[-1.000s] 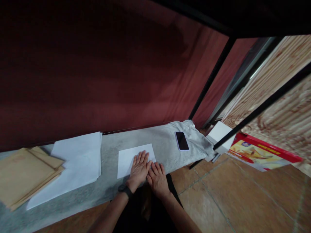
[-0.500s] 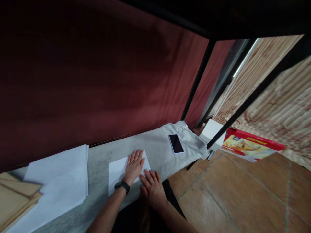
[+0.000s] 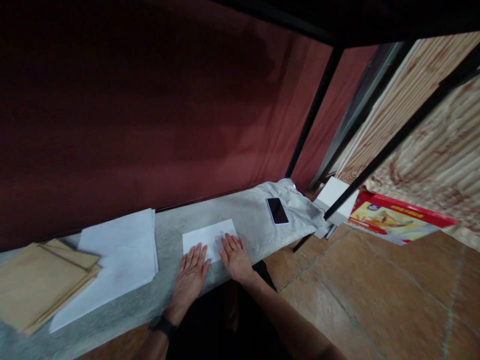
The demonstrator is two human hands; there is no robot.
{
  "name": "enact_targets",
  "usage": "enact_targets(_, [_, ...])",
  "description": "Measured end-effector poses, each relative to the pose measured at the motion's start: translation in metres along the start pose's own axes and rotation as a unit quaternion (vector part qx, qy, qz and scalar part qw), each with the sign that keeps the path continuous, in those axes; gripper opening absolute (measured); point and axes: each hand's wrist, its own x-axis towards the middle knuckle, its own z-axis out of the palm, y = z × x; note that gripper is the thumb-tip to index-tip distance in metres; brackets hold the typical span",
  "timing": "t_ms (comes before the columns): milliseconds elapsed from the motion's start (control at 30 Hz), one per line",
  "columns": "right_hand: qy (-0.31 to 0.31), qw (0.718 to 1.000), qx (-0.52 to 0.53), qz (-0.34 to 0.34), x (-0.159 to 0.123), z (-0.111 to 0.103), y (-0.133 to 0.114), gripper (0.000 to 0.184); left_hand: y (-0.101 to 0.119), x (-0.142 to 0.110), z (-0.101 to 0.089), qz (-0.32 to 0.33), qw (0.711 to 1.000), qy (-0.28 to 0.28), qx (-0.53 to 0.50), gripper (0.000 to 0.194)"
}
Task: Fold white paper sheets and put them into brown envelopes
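Note:
A white sheet of paper (image 3: pixel 208 235), apparently folded, lies on the grey cloth-covered surface (image 3: pixel 170 252) in front of me. My left hand (image 3: pixel 191 273) rests palm down, its spread fingertips on the paper's near left edge; a dark band is on that wrist. Flat on the paper's right side is my right hand (image 3: pixel 236 257), fingers stretched out. Neither hand grips anything. Left of them is a stack of larger white sheets (image 3: pixel 120 255), partly covered by brown paper envelopes (image 3: pixel 45 280).
A phone (image 3: pixel 278 210) lies face up on the cloth to the right. Dark metal posts (image 3: pixel 315 112) rise at that end. Beyond stand a white box (image 3: pixel 333 195) and a red and yellow printed carton (image 3: pixel 397 220) on the tiled floor. A dark red panel (image 3: pixel 150 125) backs the surface.
My left hand has drawn back from the middle of the paper to its near left edge. My right hand has moved further onto the paper's right side. The view has shifted slightly.

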Motion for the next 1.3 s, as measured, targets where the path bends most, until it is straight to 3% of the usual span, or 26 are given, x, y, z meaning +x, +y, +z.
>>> enact_targets(167, [-0.063, 0.998, -0.027, -0.013, 0.048, 0.006, -0.007, 0.054, 0.013, 0.003, -0.007, -0.024, 1.000, -0.008, 0.008, 0.058])
enact_targets(333, [-0.073, 0.995, -0.067, 0.013, 0.059, 0.003, 0.014, 0.053, 0.016, -0.001, -0.004, -0.041, 0.999, 0.024, -0.003, 0.064])
enact_targets(533, [-0.046, 0.994, -0.091, 0.037, 0.042, -0.010, 0.045, 0.055, 0.016, -0.012, -0.001, -0.066, 0.997, 0.048, -0.002, 0.070])
enact_targets(700, [0.005, 0.996, -0.081, 0.031, 0.010, -0.015, 0.039, 0.054, 0.037, -0.004, -0.003, -0.070, 0.995, 0.062, -0.021, 0.064])
enact_targets(800, [0.006, 0.998, -0.041, -0.055, -0.012, -0.012, 0.027, 0.052, 0.057, 0.011, -0.002, -0.011, 0.998, 0.017, -0.052, 0.060])
enact_targets(967, [0.008, 0.998, -0.018, -0.055, -0.033, -0.005, 0.029, 0.049, 0.065, 0.032, 0.004, 0.017, 0.998, -0.022, -0.062, 0.058])
enact_targets(1067, [0.017, 0.998, -0.012, -0.063, -0.036, -0.002, 0.035, 0.050, 0.059, 0.042, 0.005, 0.017, 0.998, -0.023, -0.054, 0.059])
enact_targets(1300, [0.008, 0.999, -0.009, -0.036, -0.036, -0.003, 0.031, 0.050, 0.070, 0.085, -0.001, 0.070, 0.990, -0.100, -0.064, 0.056])
